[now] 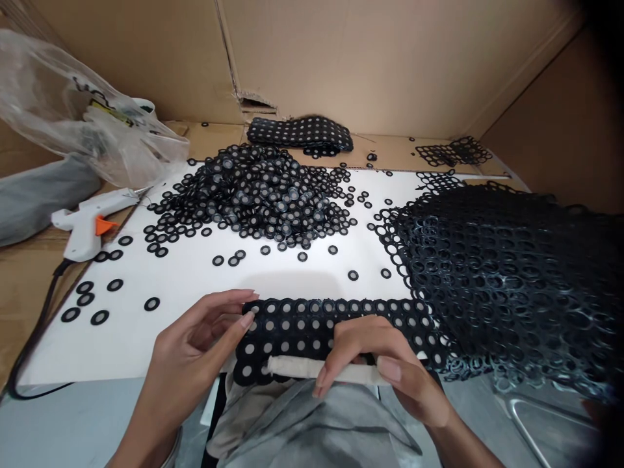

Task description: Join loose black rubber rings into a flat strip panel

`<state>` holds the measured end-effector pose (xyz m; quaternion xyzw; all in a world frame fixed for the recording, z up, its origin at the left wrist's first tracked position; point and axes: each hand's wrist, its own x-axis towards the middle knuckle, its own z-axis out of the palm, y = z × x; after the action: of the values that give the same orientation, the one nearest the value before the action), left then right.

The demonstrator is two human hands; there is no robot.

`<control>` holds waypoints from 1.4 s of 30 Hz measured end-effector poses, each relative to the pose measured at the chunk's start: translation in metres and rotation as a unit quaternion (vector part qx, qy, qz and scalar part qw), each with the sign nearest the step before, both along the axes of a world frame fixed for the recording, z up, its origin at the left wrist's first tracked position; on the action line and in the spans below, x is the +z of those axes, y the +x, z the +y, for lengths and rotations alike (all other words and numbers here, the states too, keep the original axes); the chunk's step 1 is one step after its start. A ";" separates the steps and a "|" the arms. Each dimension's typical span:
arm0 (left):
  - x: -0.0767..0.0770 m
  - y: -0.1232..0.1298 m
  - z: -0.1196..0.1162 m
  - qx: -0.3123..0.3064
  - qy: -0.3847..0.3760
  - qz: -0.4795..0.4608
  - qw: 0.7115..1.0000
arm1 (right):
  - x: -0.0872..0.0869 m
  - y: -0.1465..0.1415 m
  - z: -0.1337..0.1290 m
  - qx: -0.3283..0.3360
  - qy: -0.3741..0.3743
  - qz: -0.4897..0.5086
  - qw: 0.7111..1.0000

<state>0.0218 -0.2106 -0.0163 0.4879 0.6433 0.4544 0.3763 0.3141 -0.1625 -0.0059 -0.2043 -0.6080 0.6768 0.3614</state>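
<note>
A black strip of joined rings with pale round centres point(301, 325) lies across the front edge of the white board. At its upper left corner, my left hand point(207, 338) pinches the strip between thumb and fingertips. My right hand point(377, 357) rests over the strip's right half, with curled fingers around a whitish rolled stick point(297, 367) along the front edge. Just beyond is a large heap of loose black discs with grey centres point(258, 195). To the right, a black mesh of linked rings point(478, 273) adjoins the strip's end.
A white glue gun point(90, 221) with an orange trigger and black cable lies at the left. Behind it sits a clear plastic bag point(141, 143). A folded dotted strip point(302, 133) lies near the cardboard wall point(365, 65). Loose discs dot the white board point(190, 279).
</note>
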 end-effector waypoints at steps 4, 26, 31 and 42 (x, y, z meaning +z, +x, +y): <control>-0.001 0.000 0.001 -0.004 0.002 -0.005 1.000 | -0.001 0.000 -0.001 0.006 -0.001 0.000 1.000; 0.001 0.001 0.002 0.000 -0.003 0.008 1.000 | 0.003 0.002 -0.002 0.028 -0.009 -0.025 0.999; 0.001 0.000 0.001 -0.004 -0.003 0.011 1.000 | 0.001 0.003 -0.002 0.031 -0.006 -0.027 0.999; -0.001 0.000 0.001 -0.008 0.001 0.003 1.000 | 0.003 0.004 -0.002 0.047 -0.012 -0.047 0.998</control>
<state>0.0222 -0.2099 -0.0172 0.4947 0.6398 0.4507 0.3778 0.3181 -0.1641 -0.0025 -0.2110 -0.6252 0.6899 0.2976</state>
